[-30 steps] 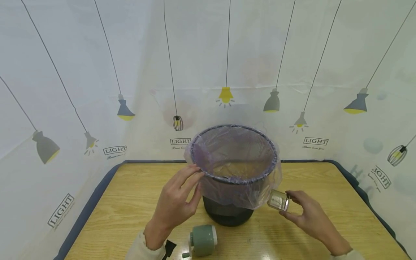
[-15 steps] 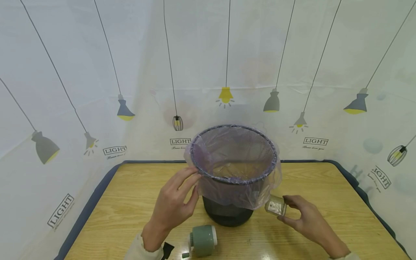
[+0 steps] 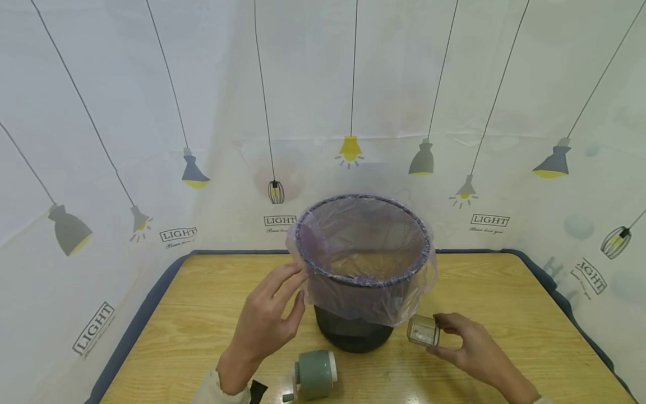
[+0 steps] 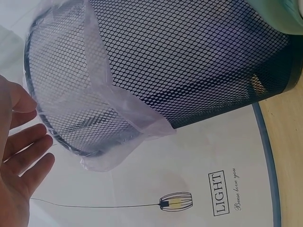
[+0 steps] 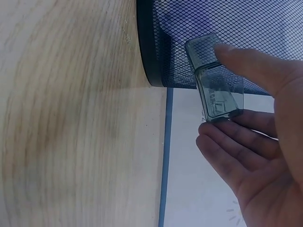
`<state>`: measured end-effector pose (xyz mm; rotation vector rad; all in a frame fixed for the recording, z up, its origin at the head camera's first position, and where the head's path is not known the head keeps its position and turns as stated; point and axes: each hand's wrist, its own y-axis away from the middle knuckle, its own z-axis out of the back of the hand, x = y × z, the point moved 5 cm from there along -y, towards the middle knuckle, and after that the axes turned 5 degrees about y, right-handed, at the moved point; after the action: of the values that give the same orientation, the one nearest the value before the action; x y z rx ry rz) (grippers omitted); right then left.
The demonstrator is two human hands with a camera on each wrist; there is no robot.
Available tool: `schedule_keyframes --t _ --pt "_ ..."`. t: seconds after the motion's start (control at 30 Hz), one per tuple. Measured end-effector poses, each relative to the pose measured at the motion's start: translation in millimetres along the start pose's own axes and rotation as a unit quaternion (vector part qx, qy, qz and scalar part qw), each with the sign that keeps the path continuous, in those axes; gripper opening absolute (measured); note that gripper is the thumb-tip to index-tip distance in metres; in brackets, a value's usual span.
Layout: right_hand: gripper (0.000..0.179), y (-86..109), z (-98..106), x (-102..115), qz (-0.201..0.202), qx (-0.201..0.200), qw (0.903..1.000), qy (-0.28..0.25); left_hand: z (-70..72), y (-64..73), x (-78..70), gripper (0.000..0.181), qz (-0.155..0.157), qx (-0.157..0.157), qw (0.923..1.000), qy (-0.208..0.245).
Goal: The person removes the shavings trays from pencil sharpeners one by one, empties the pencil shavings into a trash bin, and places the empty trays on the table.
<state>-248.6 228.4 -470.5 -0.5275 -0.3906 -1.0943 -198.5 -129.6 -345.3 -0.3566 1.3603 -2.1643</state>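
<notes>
A black mesh wastebasket (image 3: pixel 353 338) stands upright on the wooden table, lined with a thin purple bag (image 3: pixel 365 306) folded over its rim. My right hand (image 3: pixel 474 348) pinches a small clear plastic shavings box (image 3: pixel 423 330) between thumb and fingers, low beside the basket's right side. In the right wrist view the see-through box (image 5: pixel 218 92) overlaps the mesh. My left hand (image 3: pixel 267 320) is at the basket's left, its loosely extended fingers by the bag's edge; whether they touch it I cannot tell. A green hand-crank pencil sharpener (image 3: pixel 315 374) lies in front of the basket.
The wooden table (image 3: pixel 212 297) has a dark blue edge strip along its back and sides. A white sheet printed with hanging lamps (image 3: pixel 328 101) encloses it on the back and both sides. A small black piece (image 3: pixel 258 391) shows beside the left sleeve.
My right hand has brought the clear box down and slightly left, turning it a little. My left hand has eased slightly left and down from the rim. Basket and sharpener stay put.
</notes>
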Motion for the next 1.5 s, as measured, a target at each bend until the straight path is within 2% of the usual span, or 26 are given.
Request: schedule_keyframes --t 0.47,0.6,0.93,1.2,1.5 --pt "0.066 1.5 -13 -1 0.018 0.071 0.9964 -0.042 -0.2 9.0 6.6 0.026 0.019 0.01 0.9997 -0.012" --pt "0.065 1.5 -17 -1 0.026 0.083 0.9954 -0.04 -0.6 10.9 7.8 0.026 0.023 0.015 0.9994 -0.019" --pt "0.061 2.6 -23 0 0.051 0.101 0.9923 -0.051 -1.0 16.5 11.4 0.026 0.034 0.031 0.9986 -0.027" --pt "0.061 4.6 -28 1 0.067 0.112 0.9888 -0.072 1.4 19.3 11.6 0.024 0.029 0.03 0.9984 -0.038" --pt "0.059 5.3 -32 1 0.076 0.115 0.9878 -0.073 1.4 23.9 16.1 0.025 0.049 0.044 0.9971 -0.039"
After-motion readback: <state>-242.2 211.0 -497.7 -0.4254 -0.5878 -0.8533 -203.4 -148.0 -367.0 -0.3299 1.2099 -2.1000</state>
